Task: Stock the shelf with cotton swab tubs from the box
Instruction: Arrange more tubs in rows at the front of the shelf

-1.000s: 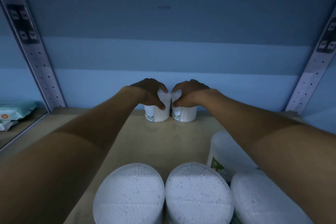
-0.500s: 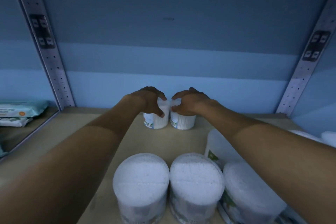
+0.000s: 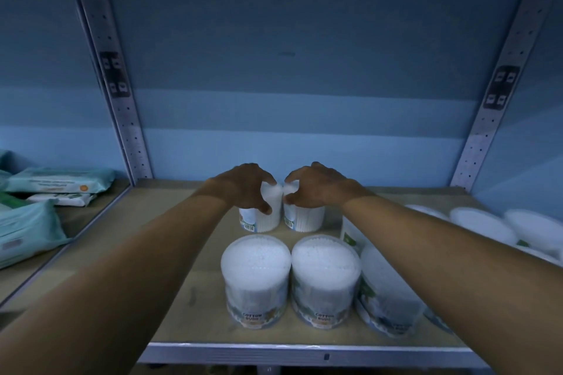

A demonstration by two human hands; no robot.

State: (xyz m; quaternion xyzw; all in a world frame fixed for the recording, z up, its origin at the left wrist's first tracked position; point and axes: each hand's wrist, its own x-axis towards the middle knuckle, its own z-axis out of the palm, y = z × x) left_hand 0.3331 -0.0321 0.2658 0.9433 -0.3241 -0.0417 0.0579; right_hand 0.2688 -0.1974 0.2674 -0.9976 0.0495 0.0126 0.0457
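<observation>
Left hand (image 3: 243,189) and right hand (image 3: 316,189) each grip a rear tub (image 3: 262,216); withdrawing forearms may topple the front tubs (image 3: 256,280) beneath them.

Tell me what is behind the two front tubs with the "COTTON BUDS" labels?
Two more tubs stand behind them: the left rear tub under the left hand, the right rear tub under the right hand. The fingers cover the lids. Anything behind these tubs is hidden.
</observation>
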